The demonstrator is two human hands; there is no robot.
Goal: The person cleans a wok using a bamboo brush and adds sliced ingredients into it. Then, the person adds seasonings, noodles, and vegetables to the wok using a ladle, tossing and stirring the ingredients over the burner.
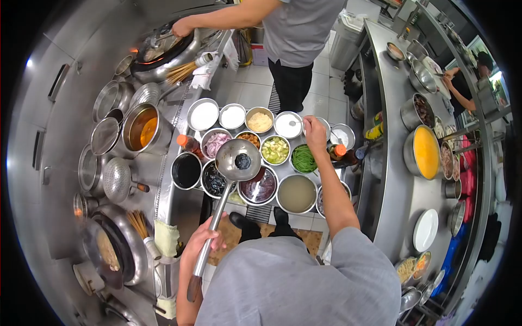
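My left hand (207, 240) is wrapped round the handle of a large metal ladle (237, 160), whose bowl holds a little dark sauce and hangs over the front pots. My right hand (315, 133) is closed on a small spoon (293, 123) over a pot of white powder (288, 125). Around them are pots of sliced onion (216, 143), chopped yellow-green pieces (275, 150), cut greens (304, 158), dark red sauce (258, 185) and cloudy liquid (297, 193).
A co-worker (304, 32) stands ahead, one hand over a wok (163, 51) at the back left. Strainers and a pot of oil (147, 130) stand on the left. On the right, a steel counter (394, 163) bears bowls and a white plate (425, 230).
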